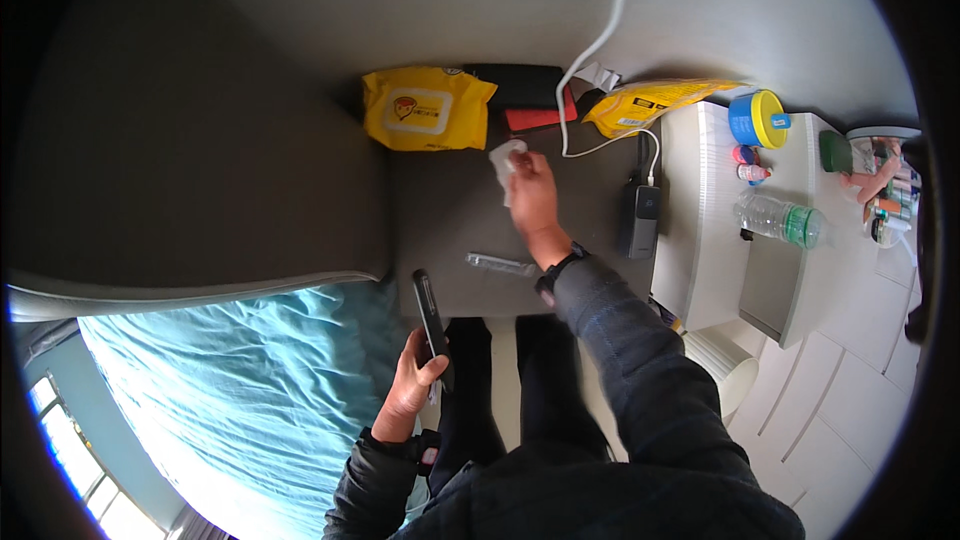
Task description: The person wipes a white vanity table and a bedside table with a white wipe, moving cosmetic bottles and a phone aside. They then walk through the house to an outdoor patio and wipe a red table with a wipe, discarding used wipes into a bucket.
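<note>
My right hand (534,195) grips a crumpled white wipe or tissue (504,163) over the dark tabletop (450,210), close to a yellow wipes pack (425,109). In my left hand (411,381), low beside the near edge of that surface, is a dark phone (428,311), held on its side edges and tilted. Between the hands a slim clear-wrapped item (499,264) lies on the surface; what it is I cannot tell. Behind the right hand are a red flat item (536,118) and a black case (517,84).
A power bank (643,221) with a white cable (577,75) lies at the right, below a yellow bag (652,101). White shelves (712,202) hold a plastic bottle (776,220) and a blue-yellow tub (757,120). A turquoise-covered bed (262,375) is at the left.
</note>
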### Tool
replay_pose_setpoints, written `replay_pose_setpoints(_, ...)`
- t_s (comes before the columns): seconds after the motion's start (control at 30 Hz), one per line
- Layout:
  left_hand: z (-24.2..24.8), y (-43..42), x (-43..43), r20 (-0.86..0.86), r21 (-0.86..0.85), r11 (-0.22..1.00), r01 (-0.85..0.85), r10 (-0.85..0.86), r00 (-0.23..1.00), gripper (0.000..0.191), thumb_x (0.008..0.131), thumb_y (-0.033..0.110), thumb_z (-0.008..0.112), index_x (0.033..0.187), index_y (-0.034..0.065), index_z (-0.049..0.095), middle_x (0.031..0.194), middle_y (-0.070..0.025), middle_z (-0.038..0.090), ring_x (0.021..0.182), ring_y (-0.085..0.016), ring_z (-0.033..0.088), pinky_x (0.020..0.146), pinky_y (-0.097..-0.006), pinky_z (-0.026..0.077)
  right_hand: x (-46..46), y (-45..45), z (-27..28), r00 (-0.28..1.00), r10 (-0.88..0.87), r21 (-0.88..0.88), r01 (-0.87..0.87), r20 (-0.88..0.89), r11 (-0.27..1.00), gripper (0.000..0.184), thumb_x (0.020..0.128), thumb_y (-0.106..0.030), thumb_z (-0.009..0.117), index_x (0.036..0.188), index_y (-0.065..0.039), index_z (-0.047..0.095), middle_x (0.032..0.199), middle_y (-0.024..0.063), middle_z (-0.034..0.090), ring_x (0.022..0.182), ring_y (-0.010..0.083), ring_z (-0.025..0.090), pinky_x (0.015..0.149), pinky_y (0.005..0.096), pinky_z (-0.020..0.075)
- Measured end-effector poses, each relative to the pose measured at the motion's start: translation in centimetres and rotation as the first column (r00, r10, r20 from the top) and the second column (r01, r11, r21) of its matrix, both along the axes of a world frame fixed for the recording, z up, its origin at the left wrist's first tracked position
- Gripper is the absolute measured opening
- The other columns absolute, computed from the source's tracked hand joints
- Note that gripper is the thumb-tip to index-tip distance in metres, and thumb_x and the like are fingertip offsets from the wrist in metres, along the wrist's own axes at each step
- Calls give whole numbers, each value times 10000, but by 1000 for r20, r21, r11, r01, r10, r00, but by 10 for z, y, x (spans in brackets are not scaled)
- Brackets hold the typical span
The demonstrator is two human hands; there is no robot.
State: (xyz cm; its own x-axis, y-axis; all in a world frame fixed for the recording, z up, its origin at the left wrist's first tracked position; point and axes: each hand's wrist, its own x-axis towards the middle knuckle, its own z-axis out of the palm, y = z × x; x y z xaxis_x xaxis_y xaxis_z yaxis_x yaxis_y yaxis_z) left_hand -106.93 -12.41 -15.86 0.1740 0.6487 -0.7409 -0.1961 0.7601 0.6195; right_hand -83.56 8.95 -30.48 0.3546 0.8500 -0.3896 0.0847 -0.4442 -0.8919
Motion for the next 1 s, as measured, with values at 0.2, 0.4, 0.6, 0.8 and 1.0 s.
replay_pose_setpoints(0.2,12,-7,-15,-52,17,999,37,-36,998,847,734,368,759,1380,-50,405,1116,-59,550,990,-143,519,906,-292,434,-81,3,-3,973,187,175,-210,137,962,255,999,-251,532,1072,-28,632,883,174,618,884,322,606,840,393,472)
replay_pose_setpoints(0.4,24,-7,-24,-45,43,999,-24,26,999,884,733,345,750,1420,-63,370,1233,-96,543,1103,-183,530,990,-323,419,-141,-52,-1,646,689,64,-743,329,666,226,972,-197,521,1042,-17,638,1010,204,632,1002,407,597,868,456,476)
replay_pose_setpoints(0.6,39,-2,-21,-75,59,998,-25,29,997,869,740,422,773,1376,-50,413,1109,-50,539,994,-142,520,903,-291,436,-120,-112,22,462,794,151,-885,395,439,128,883,-124,603,955,-23,635,1030,140,626,975,344,610,840,420,513)
replay_pose_setpoints(0.8,30,6,-8,-59,93,995,-22,27,998,883,739,429,779,1371,-65,410,1113,-55,539,1003,-147,519,906,-293,435,-25,-163,37,422,764,69,-891,488,449,209,787,-35,637,984,-55,703,1071,95,655,1022,284,630,896,365,512)
replay_pose_setpoints(1.0,27,0,-1,-58,62,998,28,-24,998,904,737,402,765,1398,-80,381,1130,-63,538,997,-144,516,908,-294,433,49,-95,27,753,378,238,-566,539,789,192,784,29,620,946,-51,683,1009,119,660,964,318,636,852,392,522)
